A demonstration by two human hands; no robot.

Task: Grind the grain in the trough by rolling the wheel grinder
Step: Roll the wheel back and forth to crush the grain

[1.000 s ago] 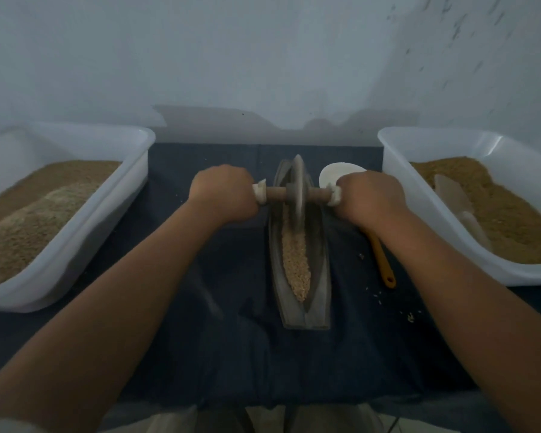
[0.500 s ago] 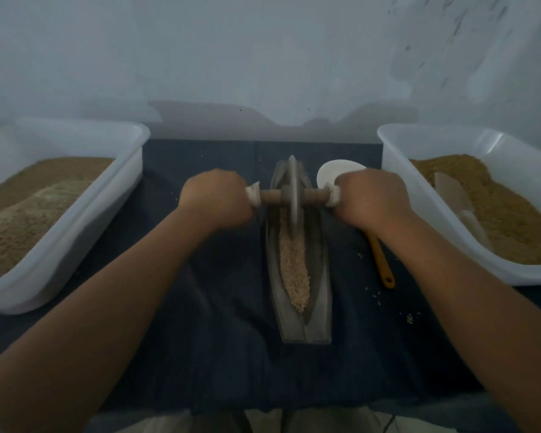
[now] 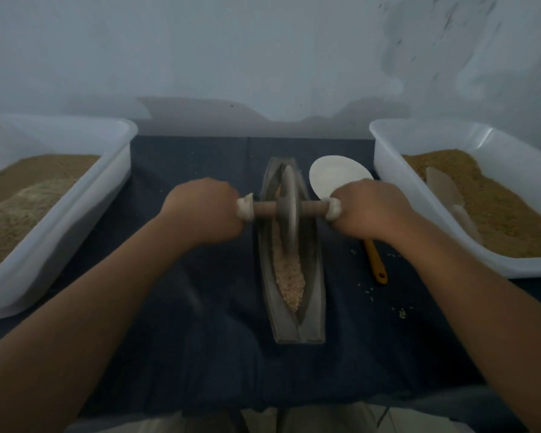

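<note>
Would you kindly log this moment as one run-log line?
wheel grinder: upright in trough | left hand: grips its handle | right hand: grips its handle | grain: mostly toward near end

- The light is dim and bluish; the far wall [image 3: 263,57] is brightest, and the cloth [image 3: 200,354] is almost black.
- A soft grey shadow sits low on that wall.
- My left hand [image 3: 205,210], my right hand [image 3: 372,210] and the wheel grinder [image 3: 289,207] they grip look slightly smeared.
- The wide lens bows the left bin [image 3: 128,132] and the right bin [image 3: 376,132] outward.
- My near forearms look soft.
</note>
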